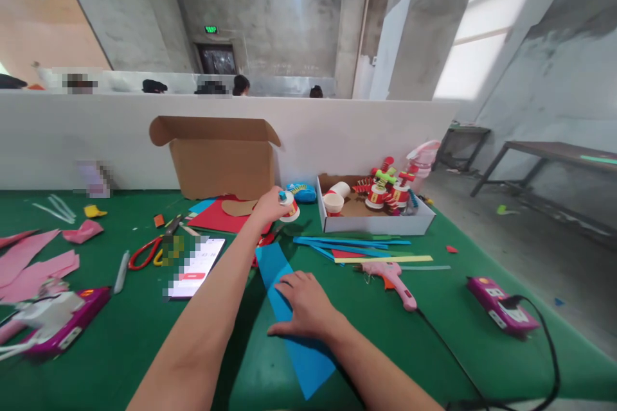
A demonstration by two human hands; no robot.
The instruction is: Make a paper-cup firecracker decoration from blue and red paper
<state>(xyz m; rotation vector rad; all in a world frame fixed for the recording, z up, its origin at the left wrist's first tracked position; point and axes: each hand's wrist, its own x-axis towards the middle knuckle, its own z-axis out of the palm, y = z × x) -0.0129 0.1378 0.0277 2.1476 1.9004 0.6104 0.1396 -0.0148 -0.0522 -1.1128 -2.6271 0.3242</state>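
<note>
My left hand (pixel 270 205) reaches out over the table with its fingers closed around an upside-down red-and-white paper cup (pixel 291 208). A small blue piece shows at the top of that cup. Part of the grip is hidden behind the hand. My right hand (pixel 304 303) lies flat, fingers spread, on a long strip of blue paper (pixel 313 369). Red-handled scissors (pixel 264 243) are partly covered by the left forearm and the strip. Just behind the cup sits a blue packet (pixel 303 192) with a coiled strip on it.
Decorated cup figures fill part of an open box (pixel 376 225). Before it lie blue paper strips (pixel 357 245) and a pink glue gun (pixel 393 276) with its cord. Leftward are a phone (pixel 202 266), scissors (pixel 147 252) and pink paper (pixel 36 263). Purple power strips (pixel 501 305) flank the work area.
</note>
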